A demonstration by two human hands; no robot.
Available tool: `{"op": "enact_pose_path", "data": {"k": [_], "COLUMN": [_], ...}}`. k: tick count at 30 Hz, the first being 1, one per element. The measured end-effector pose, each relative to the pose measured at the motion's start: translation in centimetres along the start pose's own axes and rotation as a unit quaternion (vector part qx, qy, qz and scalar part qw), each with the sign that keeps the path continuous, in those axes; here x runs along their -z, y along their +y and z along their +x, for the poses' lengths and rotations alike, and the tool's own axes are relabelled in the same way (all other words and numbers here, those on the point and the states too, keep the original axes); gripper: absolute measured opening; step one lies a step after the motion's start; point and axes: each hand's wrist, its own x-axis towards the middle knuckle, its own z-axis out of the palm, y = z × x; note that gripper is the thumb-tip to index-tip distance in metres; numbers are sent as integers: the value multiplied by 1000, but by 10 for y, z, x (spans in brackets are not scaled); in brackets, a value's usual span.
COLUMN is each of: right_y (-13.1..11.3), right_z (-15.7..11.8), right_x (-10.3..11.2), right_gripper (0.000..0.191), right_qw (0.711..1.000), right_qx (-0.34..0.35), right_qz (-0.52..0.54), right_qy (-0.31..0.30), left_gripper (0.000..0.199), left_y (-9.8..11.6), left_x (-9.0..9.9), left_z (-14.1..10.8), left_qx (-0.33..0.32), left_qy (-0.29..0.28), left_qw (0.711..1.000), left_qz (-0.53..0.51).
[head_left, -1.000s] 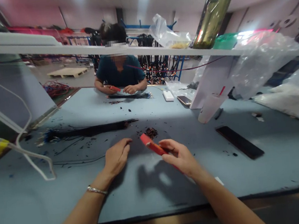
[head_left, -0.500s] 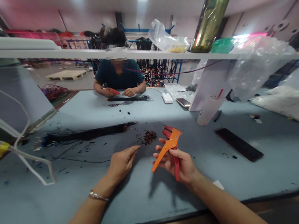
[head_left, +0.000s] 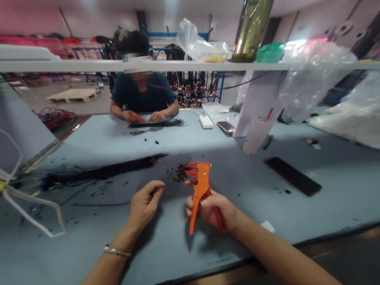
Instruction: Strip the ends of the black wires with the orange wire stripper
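My left hand [head_left: 148, 202] is closed in a pinch on a thin black wire [head_left: 100, 204]. Its short end pokes out past my fingertips, and the rest trails left over the table. In my right hand [head_left: 215, 211] is a wire stripper [head_left: 200, 185] with orange and red handles, held upright. The stripper's red jaws face left, a short way from the wire end and not touching it. Behind the jaws lies a small pile of dark offcuts [head_left: 180, 172], partly hidden by the tool. A long bundle of black wires [head_left: 103, 170] rests beyond my left hand.
Opposite sits a co-worker [head_left: 142, 93] holding a red tool over another wire bundle [head_left: 156, 124]. On the right are a black phone [head_left: 293, 176], a white cup with a red straw [head_left: 257, 135] and plastic bags [head_left: 367, 120]. A shelf [head_left: 97, 67] spans above the table.
The wire stripper has turned more upright, and its jaws have come round toward my left hand. My left fingers have curled, and a wire end now shows at their tips. The view has shifted slightly.
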Motion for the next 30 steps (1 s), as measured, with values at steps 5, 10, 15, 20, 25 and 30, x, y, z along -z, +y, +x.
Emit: {"op": "enact_pose_path", "data": {"k": [5, 10, 15, 20, 25, 30], "right_y": [9, 20, 22, 22, 20, 20], "right_z": [-1, 4, 6, 5, 3, 3], "right_x": [-3, -1, 4, 6, 4, 3], "right_gripper": [61, 66, 42, 36, 33, 32], "right_qw": [998, 996, 996, 994, 992, 992], "right_qx": [-60, -84, -81, -97, -109, -112], "right_qz": [-18, -23, -34, -43, -50, -54], "right_qy": [-31, -33, -22, -38, -40, -34], "left_gripper": [30, 30, 30, 29, 26, 24], "left_y": [2, 1, 3, 7, 7, 4], "left_x": [-1, 1, 1, 1, -4, -6], "left_z": [-1, -1, -1, -3, -4, -5], "left_qx": [12, 24, 13, 17, -5, -4], "left_qy": [2, 2, -14, -27, -35, -26], "left_qw": [999, 999, 1000, 999, 997, 995], "left_qz": [-35, -24, -1, 0, -63, -100]}}
